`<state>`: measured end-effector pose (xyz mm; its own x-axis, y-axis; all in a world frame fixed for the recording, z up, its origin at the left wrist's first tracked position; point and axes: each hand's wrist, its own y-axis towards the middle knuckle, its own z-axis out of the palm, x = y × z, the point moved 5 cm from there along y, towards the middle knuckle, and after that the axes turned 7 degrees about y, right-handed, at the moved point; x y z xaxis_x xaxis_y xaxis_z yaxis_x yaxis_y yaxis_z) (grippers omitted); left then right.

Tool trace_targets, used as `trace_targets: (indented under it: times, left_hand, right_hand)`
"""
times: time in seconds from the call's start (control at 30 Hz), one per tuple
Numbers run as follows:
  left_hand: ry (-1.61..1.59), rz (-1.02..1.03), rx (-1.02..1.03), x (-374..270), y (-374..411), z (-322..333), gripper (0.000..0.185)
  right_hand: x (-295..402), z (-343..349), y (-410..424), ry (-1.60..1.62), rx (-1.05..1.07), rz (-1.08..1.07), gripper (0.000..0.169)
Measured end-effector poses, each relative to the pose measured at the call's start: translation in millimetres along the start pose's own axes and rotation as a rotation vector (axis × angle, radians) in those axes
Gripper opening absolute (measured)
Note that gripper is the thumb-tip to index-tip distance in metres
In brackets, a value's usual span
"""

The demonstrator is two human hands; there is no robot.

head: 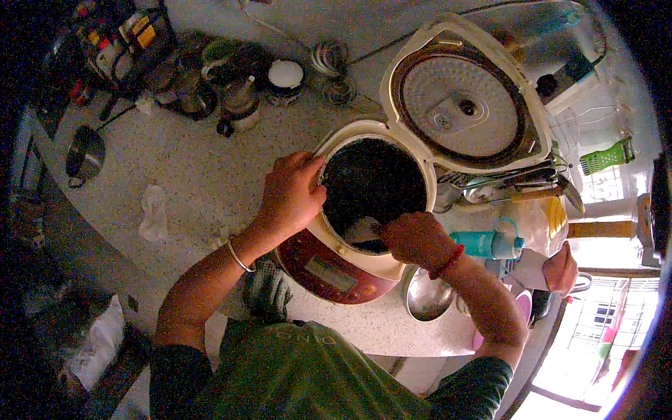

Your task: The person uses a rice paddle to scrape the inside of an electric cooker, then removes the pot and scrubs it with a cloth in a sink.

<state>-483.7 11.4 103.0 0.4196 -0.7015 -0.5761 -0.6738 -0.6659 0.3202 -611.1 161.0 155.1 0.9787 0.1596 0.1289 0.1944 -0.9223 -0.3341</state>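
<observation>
A rice cooker with a dark red front panel stands before me on a speckled counter, its lid raised towards the back right. My left hand grips the cooker's left rim, thumb at the inner edge. Over the front right part of the dark inner pot, my right hand is closed on a spoon or rice paddle; its handle is hidden in the fist. The blade lies low inside the pot. What the pot holds is too dark to tell.
A metal bowl sits right of the cooker, near a turquoise bottle and a pile of utensils. A strainer or small pan lies far left; jars line the back. A crumpled plastic piece rests on the counter.
</observation>
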Motion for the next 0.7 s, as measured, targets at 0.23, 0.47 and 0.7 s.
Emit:
trace_targets:
  times: [0.23,0.47,0.7]
  left_hand:
    - [0.026,-0.006,0.005,-3.9,0.4,-5.5,0.044]
    - [0.000,-0.025,0.025,-4.3,1.1,-5.8,0.043]
    - [0.007,-0.023,0.048,-0.1,0.8,-1.4,0.044]
  right_hand:
    - [-1.3,9.3,31.7,0.003,-0.113,0.106,0.017]
    - [-16.7,14.4,32.3,0.008,0.011,0.190,0.025]
    - [-17.1,10.9,-1.0,-0.059,0.075,0.192,0.027]
